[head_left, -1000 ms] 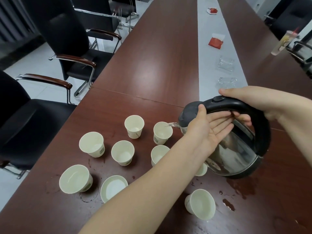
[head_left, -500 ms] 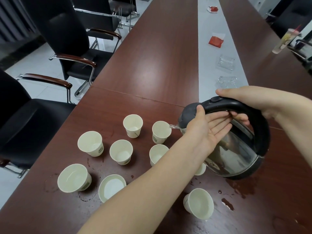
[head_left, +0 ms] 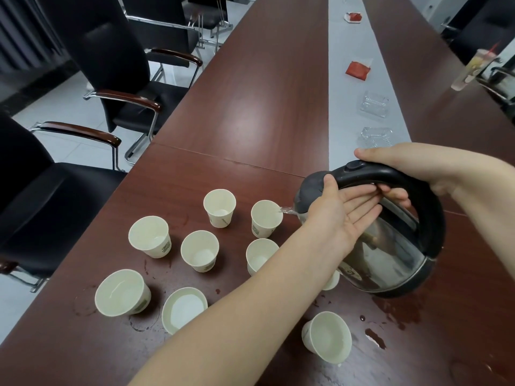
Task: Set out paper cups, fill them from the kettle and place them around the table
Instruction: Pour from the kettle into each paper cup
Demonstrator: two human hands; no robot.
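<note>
At the near end of the conference table (head_left: 250, 112), your right hand (head_left: 418, 168) is clamped round the black handle of the kettle (head_left: 390, 252), with the fingers curled under the handle and the thumb on its far side. Your left hand (head_left: 337, 215) is flat, fingers straight and together. The palm presses on the kettle's upper side and the thumb on the grey lid (head_left: 309, 188).

The kettle is tilted with its spout to your left and its base clear of the table top. A thin water stream (head_left: 287, 209) runs from the spout over the rim of the target cup (head_left: 266, 218).

The far cup (head_left: 219, 207) stands just left of the target cup, and both are upright. The other cups (head_left: 199, 250) form a loose cluster left of and below your left forearm, all upright, and most show water inside. A hidden cup (head_left: 331, 281) sits under the kettle and your left wrist, with only its edge visible. The near cup (head_left: 327, 339) stands alone on the near side of your left forearm.

Spilled puddles (head_left: 374, 337) lie on the wood below the kettle. Two glass ashtrays (head_left: 373, 104) and a red packet (head_left: 358, 69) lie on the grey centre strip (head_left: 342, 87). Black armchairs (head_left: 117, 68) stand along the left side of the table.
</note>
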